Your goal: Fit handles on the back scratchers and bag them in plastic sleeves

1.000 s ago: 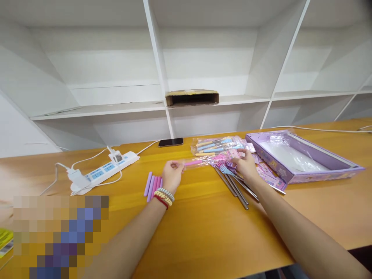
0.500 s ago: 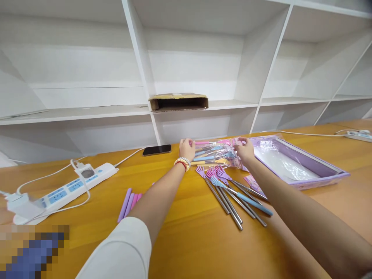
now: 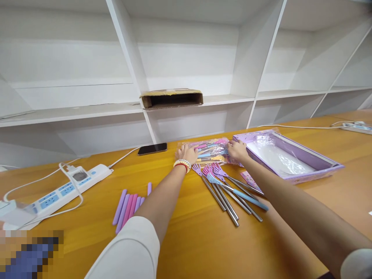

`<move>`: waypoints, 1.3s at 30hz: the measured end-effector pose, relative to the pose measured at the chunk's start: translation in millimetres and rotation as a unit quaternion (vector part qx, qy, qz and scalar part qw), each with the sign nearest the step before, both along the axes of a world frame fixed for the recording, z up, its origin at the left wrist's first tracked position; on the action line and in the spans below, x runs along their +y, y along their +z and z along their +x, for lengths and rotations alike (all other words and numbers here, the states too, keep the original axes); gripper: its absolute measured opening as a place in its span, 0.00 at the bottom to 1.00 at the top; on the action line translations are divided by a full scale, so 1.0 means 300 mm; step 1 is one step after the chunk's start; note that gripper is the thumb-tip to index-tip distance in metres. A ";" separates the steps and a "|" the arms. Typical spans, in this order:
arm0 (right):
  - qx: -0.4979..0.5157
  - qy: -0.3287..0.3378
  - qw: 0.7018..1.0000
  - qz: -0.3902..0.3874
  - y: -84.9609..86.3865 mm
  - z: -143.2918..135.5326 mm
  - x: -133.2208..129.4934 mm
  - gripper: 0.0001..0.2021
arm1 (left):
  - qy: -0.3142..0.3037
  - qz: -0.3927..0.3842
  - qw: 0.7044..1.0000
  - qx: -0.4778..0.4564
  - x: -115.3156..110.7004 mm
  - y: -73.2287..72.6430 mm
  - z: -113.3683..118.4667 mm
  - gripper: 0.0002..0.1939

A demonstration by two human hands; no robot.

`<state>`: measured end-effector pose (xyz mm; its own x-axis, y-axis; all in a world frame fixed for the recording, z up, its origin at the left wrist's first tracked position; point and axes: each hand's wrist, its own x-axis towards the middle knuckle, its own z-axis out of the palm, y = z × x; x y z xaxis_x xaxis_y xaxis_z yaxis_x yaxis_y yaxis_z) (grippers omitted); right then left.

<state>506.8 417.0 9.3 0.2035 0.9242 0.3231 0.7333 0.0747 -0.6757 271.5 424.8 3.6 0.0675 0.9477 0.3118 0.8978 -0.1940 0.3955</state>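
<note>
Several clear plastic bags holding back scratchers, with pink, blue and yellow claw heads, lie side by side near the back of the table. My left hand rests over the bags' left end, its fingers lying flat on the plastic. At the right end, my right hand has its fingers closed on a bag's edge; the fingertips are partly hidden. Just in front lies a loose pile of metal-rod back scratchers with purple, pink and blue heads, one wearing a blue grip sleeve.
Purple and pink grip sleeves lie left of my left arm. A purple tray-like box stands right of the bags. Behind are a phone, a power strip with cables, and a cardboard box on the white shelf.
My left hand has moved from the bags' left edge to lying more flatly over them. My right hand has moved slightly down on their right end. The camera view has shifted slightly.
</note>
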 end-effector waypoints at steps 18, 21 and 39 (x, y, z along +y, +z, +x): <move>0.066 -0.041 0.985 0.152 0.076 -0.119 -0.317 0.19 | -0.155 0.050 0.987 -0.017 -0.325 0.080 -0.132 0.26; 0.079 -0.010 0.981 0.178 0.056 -0.135 -0.355 0.15 | -0.155 0.063 0.985 -0.050 -0.454 0.106 -0.181 0.23; -0.253 0.178 0.951 -0.023 -0.003 -0.148 -0.434 0.07 | 0.017 -0.006 0.990 0.143 -0.689 0.073 -0.374 0.12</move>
